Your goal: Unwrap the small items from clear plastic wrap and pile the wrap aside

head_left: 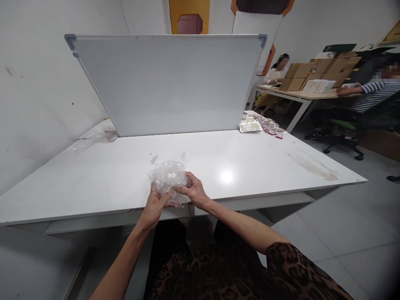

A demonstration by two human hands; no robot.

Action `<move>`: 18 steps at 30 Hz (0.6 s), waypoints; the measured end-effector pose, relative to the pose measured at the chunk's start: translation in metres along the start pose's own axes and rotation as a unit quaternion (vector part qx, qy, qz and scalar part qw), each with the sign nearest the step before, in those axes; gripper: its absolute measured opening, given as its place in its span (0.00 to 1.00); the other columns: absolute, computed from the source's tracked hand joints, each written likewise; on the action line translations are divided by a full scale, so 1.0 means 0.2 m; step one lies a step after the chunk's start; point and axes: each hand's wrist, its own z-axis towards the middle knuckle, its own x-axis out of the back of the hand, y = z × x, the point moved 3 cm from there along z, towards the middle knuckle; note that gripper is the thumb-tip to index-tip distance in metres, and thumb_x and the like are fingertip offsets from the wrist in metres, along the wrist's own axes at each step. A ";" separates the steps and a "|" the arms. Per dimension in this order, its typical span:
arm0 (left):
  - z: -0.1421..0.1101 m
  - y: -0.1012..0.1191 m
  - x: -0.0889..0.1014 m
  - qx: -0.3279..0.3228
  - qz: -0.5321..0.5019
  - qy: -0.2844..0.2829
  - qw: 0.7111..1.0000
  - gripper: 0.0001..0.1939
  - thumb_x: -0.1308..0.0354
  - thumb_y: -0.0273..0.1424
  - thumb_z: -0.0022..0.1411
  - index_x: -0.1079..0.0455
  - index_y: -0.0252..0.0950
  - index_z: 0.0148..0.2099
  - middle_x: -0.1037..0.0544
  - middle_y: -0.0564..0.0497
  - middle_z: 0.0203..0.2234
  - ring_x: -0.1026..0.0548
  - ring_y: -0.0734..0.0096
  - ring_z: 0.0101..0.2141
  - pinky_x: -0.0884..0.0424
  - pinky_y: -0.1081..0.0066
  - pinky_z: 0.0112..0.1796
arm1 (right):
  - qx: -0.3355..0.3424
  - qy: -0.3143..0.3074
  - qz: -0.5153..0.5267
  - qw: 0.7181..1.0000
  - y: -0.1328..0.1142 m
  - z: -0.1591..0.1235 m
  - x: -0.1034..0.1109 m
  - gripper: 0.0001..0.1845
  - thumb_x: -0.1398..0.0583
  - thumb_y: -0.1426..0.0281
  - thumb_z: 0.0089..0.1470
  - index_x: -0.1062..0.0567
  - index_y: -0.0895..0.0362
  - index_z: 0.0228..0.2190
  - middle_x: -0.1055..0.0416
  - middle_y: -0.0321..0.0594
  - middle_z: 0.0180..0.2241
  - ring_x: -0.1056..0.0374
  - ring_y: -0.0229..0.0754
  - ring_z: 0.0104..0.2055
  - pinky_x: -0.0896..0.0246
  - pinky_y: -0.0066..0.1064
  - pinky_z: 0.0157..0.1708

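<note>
Both hands are pinched onto 1 crumpled clear plastic bag [168, 178] at the near edge of the counter [93, 183]: left hand [155, 205] gripping from below, right hand [194, 191] closed on its side. Looks like early going, the bag's still bunched up. Can't tell what's inside, just a pinkish hint underneath. More packets [261, 123] sit far beyond the right hand, too small to read.

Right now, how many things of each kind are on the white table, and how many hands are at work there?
Crumpled clear plastic bags: 2, one held in both hands, one at far left.
Upright white boards: 1.
Piles of small packets: 1.
Hands: 2, left, right.
Total: 6.
</note>
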 end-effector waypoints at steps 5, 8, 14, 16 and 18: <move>0.05 0.03 0.04 -0.097 -0.029 0.089 0.991 0.31 0.21 0.32 0.45 0.26 0.43 0.52 0.17 0.54 0.41 0.17 0.69 0.35 0.17 0.73 0.32 | -0.004 -0.127 -0.042 0.991 0.03 0.00 -0.04 0.41 0.25 0.52 0.47 0.28 0.50 0.59 0.27 0.42 0.53 0.30 0.44 0.52 0.30 0.36 0.52; 0.05 0.08 0.12 -0.142 -0.030 0.137 0.980 0.26 0.22 0.29 0.42 0.26 0.40 0.45 0.17 0.57 0.35 0.20 0.75 0.28 0.18 0.74 0.28 | -0.008 -0.158 -0.115 0.981 0.05 0.02 -0.01 0.50 0.26 0.51 0.49 0.37 0.49 0.67 0.33 0.49 0.59 0.32 0.43 0.52 0.30 0.34 0.46; 0.00 0.18 0.41 -0.175 -0.017 0.302 0.937 0.23 0.26 0.26 0.36 0.29 0.37 0.37 0.21 0.60 0.26 0.24 0.76 0.20 0.24 0.76 0.18 | 0.006 -0.178 -0.231 0.957 0.07 0.04 0.03 0.40 0.32 0.52 0.58 0.35 0.51 0.66 0.32 0.51 0.58 0.32 0.44 0.51 0.31 0.33 0.40; -0.04 0.21 0.48 -0.199 -0.016 0.332 0.922 0.24 0.26 0.27 0.37 0.31 0.38 0.38 0.20 0.59 0.30 0.23 0.75 0.23 0.23 0.76 0.20 | 0.026 -0.190 -0.259 0.946 0.07 0.04 0.02 0.35 0.34 0.54 0.60 0.33 0.52 0.64 0.31 0.51 0.57 0.31 0.44 0.50 0.30 0.33 0.38; -0.08 0.23 0.54 -0.218 -0.005 0.356 0.909 0.25 0.25 0.31 0.41 0.32 0.40 0.41 0.18 0.57 0.36 0.21 0.75 0.26 0.23 0.76 0.22 | 0.057 -0.206 -0.285 0.934 0.07 0.04 -0.01 0.33 0.36 0.56 0.61 0.32 0.53 0.64 0.30 0.51 0.57 0.30 0.45 0.49 0.29 0.35 0.37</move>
